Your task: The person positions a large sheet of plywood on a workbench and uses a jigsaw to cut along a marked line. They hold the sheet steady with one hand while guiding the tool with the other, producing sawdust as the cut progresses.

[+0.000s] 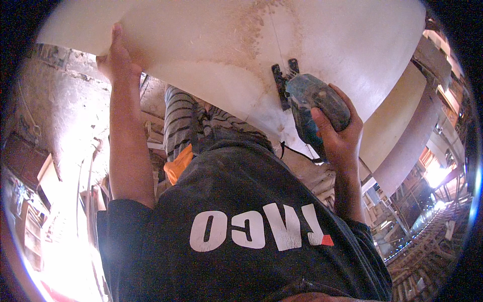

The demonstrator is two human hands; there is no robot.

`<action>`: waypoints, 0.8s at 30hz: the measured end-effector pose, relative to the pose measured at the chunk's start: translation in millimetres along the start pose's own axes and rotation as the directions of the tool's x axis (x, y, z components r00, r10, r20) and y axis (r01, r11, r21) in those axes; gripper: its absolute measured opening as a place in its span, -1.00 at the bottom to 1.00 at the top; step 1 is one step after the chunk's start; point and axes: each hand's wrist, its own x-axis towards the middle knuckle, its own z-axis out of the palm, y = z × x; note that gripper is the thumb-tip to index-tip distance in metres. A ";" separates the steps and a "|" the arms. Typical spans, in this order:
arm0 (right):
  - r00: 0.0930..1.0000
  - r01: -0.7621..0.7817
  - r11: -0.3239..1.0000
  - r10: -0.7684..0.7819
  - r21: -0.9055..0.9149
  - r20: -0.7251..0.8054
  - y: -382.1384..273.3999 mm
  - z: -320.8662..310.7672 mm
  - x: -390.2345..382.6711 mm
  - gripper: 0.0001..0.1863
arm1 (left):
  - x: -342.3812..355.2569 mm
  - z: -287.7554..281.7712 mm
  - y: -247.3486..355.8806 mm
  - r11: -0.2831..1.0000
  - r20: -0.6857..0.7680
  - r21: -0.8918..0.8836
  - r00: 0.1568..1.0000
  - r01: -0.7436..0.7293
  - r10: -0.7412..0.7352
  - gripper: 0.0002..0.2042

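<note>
A large pale board point(201, 35) spans the upper part of the view, its near edge running slantwise above my legs. With my right hand point(342, 126) I grip a dark blue-green jigsaw point(317, 103) by its body. Its black base plate point(279, 86) rests on the board. From the front of the saw a thin straight cut line point(275, 32) runs away through scattered sawdust point(251, 38). My left hand point(119, 59) clasps the board's left near edge, thumb on top; the other fingers are mostly hidden beneath it.
Curved yellowish and brownish sheets point(397, 121) stand at the right. A black cord point(302, 155) hangs below the jigsaw, close to my body. Wood pieces lie about at lower right, and strong light washes out the left side. Something orange point(178, 164) is at my waist.
</note>
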 end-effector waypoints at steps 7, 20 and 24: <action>1.000 0.009 1.000 -0.009 -0.017 -0.003 1.8 -0.4 1.6 -0.35 | -14.6 11.3 11.9 0.991 -0.026 -0.128 0.998 0.048 -0.052 -0.38; 0.999 0.039 0.999 -0.039 -0.026 0.003 -0.8 -3.7 4.2 -0.33 | -8.4 1.6 -1.3 0.952 0.083 0.232 0.979 -0.202 0.187 -0.38; 1.000 0.016 1.000 -0.016 -0.027 -0.003 -5.2 -4.0 3.5 -0.34 | -15.9 4.8 5.2 0.988 0.049 0.117 0.994 -0.104 0.099 -0.37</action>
